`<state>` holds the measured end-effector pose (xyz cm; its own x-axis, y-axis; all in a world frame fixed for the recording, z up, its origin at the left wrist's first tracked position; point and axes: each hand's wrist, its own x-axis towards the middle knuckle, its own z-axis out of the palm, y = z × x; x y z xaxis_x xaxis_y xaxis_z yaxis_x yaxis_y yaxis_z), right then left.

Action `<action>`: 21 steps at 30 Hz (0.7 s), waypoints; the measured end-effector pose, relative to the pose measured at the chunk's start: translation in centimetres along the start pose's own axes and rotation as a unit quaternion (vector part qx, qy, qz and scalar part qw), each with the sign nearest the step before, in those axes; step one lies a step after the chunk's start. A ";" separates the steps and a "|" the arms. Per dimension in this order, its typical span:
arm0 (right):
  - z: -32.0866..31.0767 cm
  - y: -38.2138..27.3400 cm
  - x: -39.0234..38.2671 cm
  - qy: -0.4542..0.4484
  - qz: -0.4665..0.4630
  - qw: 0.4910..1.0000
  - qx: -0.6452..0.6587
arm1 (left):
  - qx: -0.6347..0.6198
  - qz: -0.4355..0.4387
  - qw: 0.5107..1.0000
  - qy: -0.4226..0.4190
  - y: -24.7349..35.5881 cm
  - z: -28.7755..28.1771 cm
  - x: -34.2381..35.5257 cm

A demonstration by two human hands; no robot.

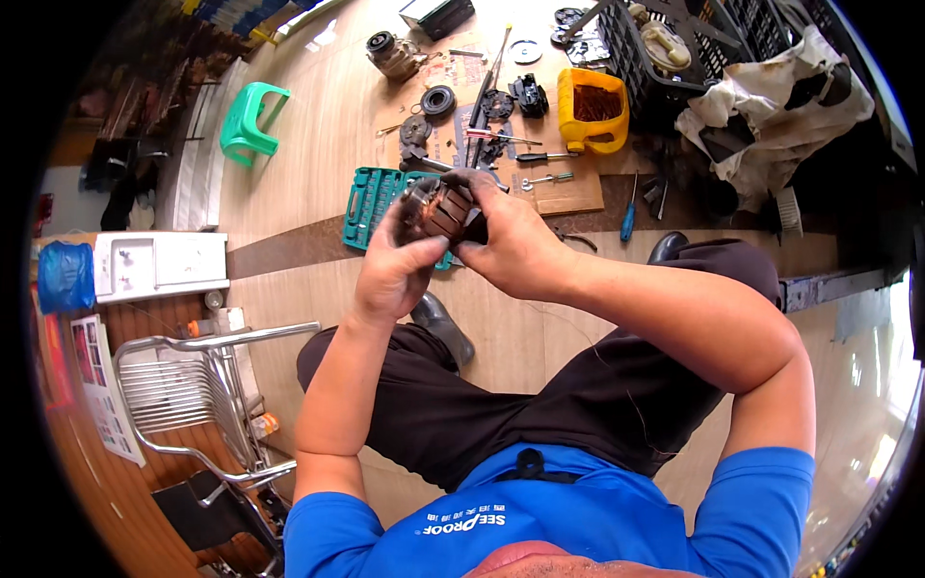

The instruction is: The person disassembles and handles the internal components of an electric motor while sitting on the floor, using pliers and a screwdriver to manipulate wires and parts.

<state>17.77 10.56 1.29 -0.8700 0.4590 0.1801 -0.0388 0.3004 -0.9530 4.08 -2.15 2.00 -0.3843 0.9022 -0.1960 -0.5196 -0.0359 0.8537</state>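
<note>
An armature-like motor part with copper windings and slotted dark metal (446, 210) is held up in front of my lap. My left hand (395, 265) grips its left side, thumb below it. My right hand (515, 241) closes round its right side, fingers over the top; the palms hide part of it. Beneath the hands lies a teal socket-set case (364, 214), partly covered by them. Just beyond, a sheet of cardboard (570, 197) bears a red-handled screwdriver (506, 138), a dark-handled screwdriver (544, 156), a small wrench (547, 180) and a black ring-shaped pulley (437, 101).
A yellow cut-open jug (568, 123) holds brown pieces. Beyond it stands a black plastic crate (631, 72), with a stained cloth (771, 125) at its right. A blue screwdriver (628, 222) lies on the floor. Farther left are a green stool (252, 120) and a metal-framed chair (173, 385).
</note>
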 end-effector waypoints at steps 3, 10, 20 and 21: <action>-0.5 0.4 0.1 -0.028 -0.032 0.999 -0.025 | 0.060 -0.006 0.998 0.013 -0.2 0.2 -0.6; -0.5 0.3 -0.4 -0.048 0.026 0.997 -0.050 | 0.230 0.113 0.965 0.050 -0.2 0.6 -0.8; -0.6 0.5 -1.1 -0.081 0.101 0.991 -0.003 | 0.570 0.254 0.779 0.065 0.4 -0.8 -1.5; -0.6 0.7 -1.2 -0.078 0.109 0.991 0.012 | 0.573 0.257 0.776 0.062 0.5 -0.6 -1.6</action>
<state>19.06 10.77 0.55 -0.9243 0.3752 -0.0697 0.1489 0.1863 -0.9711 3.96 -3.84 2.39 -0.4233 0.8443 0.3285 0.7191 0.0926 0.6887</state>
